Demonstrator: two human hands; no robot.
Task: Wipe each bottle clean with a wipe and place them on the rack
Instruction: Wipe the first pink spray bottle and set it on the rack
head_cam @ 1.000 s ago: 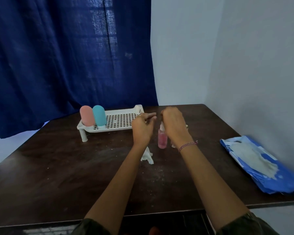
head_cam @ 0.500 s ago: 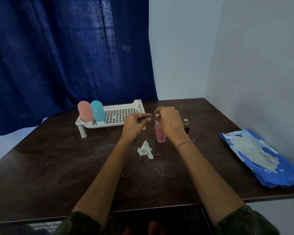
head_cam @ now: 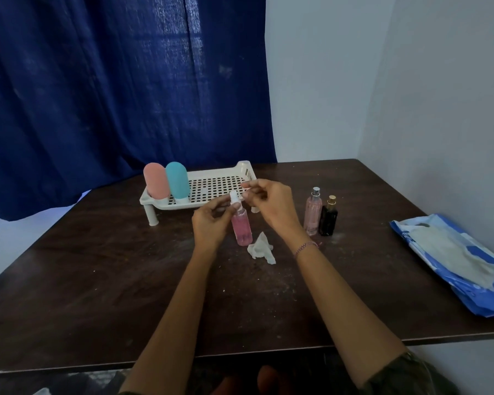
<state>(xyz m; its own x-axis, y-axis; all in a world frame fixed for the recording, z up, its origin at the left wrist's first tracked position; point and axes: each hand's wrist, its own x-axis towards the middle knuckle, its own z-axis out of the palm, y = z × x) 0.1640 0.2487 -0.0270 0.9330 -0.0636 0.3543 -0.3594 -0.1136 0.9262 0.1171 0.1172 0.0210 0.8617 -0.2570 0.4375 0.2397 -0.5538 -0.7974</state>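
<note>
Two hands: the left hand [head_cam: 211, 223] curls its fingers round the pink spray bottle [head_cam: 242, 229] just below its white nozzle [head_cam: 234, 196]. The right hand [head_cam: 271, 206] brings its fingers together in a pinch beside the nozzle, and I cannot tell whether they hold anything.
Bottle in hand: upright, near the rack's front edge. Whether its base touches the desk [head_cam: 97, 280] is unclear.
Wipe: the crumpled white wipe [head_cam: 261, 248] lies on the desk just beside the bottle's base, touched by neither hand.
Step in hand: probably fiddling with the spray head of the third bottle, with wiping paused.
Next move: if unwiped, pick the wipe up and rub the bottle down. If done, carry it upright to the rack.
Rack: the white perforated rack [head_cam: 211, 186] holds a pink squeeze bottle [head_cam: 155, 181] and a teal squeeze bottle [head_cam: 177, 179], cap-down, side by side at its left end.
Waiting: a pale pink perfume bottle [head_cam: 313, 216] and a dark perfume bottle [head_cam: 328, 220] stand together on the desk, right of the hands.
Wipe pack: the blue wipe pack [head_cam: 454, 260] lies at the desk's right edge, white sheets showing.
</note>
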